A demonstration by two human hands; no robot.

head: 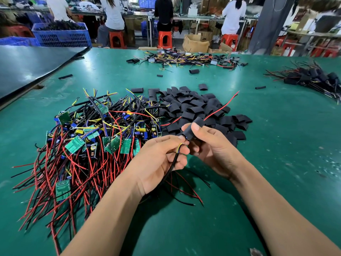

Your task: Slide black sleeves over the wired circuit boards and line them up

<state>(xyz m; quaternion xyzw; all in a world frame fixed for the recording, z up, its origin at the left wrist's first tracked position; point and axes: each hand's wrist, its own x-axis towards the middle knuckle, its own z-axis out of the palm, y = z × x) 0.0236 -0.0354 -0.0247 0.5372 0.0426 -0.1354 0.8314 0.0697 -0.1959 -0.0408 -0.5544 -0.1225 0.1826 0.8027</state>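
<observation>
At nine o'clock a tangled heap of green circuit boards with red and black wires (88,137) lies on the green tabletop (276,154). At centre, the left hand (162,159) pinches a black cable (174,162) between its fingers. The right hand (208,146) curls its fingers around a black tubular sleeve (200,121). The pile of loose black sleeves (193,104) sits at twelve o'clock.

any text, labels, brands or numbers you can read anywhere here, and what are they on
Nothing here is readable.
cardboard box: dark handwritten mark, too blurred to read
green circuit boards: any print too small to read
blue screen at the back: blurred
black sleeves: no print visible
</observation>
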